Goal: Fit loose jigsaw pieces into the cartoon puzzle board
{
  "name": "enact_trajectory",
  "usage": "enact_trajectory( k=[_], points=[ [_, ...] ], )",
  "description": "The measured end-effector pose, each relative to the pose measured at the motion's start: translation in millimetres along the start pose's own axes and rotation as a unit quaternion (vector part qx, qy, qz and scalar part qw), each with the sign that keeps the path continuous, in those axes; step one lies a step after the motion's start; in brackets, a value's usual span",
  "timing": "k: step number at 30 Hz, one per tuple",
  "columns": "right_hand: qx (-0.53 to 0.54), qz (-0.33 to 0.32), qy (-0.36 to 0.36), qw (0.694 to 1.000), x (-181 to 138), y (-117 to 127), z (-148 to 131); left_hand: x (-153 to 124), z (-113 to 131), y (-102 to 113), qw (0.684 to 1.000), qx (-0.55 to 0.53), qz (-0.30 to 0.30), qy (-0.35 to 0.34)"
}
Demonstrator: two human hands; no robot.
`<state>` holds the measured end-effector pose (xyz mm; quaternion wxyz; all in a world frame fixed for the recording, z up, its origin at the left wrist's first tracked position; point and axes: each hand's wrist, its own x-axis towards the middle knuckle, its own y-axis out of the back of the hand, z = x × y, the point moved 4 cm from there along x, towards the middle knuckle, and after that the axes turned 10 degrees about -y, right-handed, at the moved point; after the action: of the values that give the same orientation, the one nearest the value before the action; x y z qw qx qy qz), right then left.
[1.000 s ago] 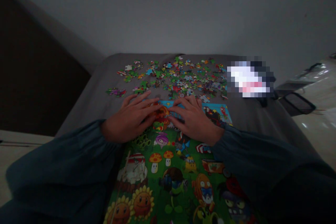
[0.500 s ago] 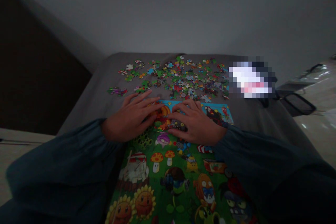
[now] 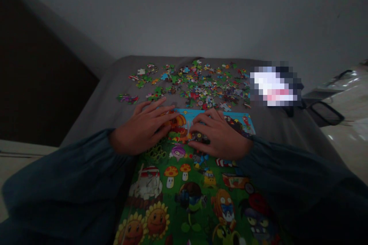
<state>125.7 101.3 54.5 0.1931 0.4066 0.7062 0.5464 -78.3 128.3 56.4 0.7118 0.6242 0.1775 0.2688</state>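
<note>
A colourful cartoon sheet (image 3: 184, 195), printed with sunflowers, mushrooms and other characters on green, stretches from the near edge of the view to its light blue far strip. My left hand (image 3: 145, 126) lies over its upper left part, fingers stretched out and pointing forward right. Over the upper middle rests my right hand (image 3: 217, 132), fingers apart and bent, with the fingertips down on the sheet. I see nothing held in either hand. Loose jigsaw pieces (image 3: 198, 84) are scattered just beyond the sheet, some close to my left fingertips.
Grey cloth (image 3: 97, 111) covers the surface under everything. A lit phone-like screen (image 3: 271, 86), blurred out, sits at the back right. Black-framed glasses (image 3: 326, 114) lie beside it near the right edge. Behind stands a pale wall (image 3: 184, 15).
My right hand has shifted slightly to the right, widening the gap between both hands and showing more of the sheet. My left hand has hardly moved.
</note>
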Motion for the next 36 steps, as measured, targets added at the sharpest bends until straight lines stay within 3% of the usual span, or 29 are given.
enact_trajectory(
  k=[13,28,36],
  points=[
    [-0.011,0.031,-0.033,0.999,3.8,-4.5,1.7,1.0,-2.6,-3.9,1.000,0.006,-0.022,0.007],
    [0.028,0.020,-0.047,0.998,2.7,-2.9,3.3,2.2,-3.0,-2.0,1.000,0.001,-0.023,0.012],
    [0.049,0.016,-0.058,0.997,0.2,-0.5,3.7,-2.0,-30.5,6.6,0.997,-0.004,-0.025,0.074]
  ],
)
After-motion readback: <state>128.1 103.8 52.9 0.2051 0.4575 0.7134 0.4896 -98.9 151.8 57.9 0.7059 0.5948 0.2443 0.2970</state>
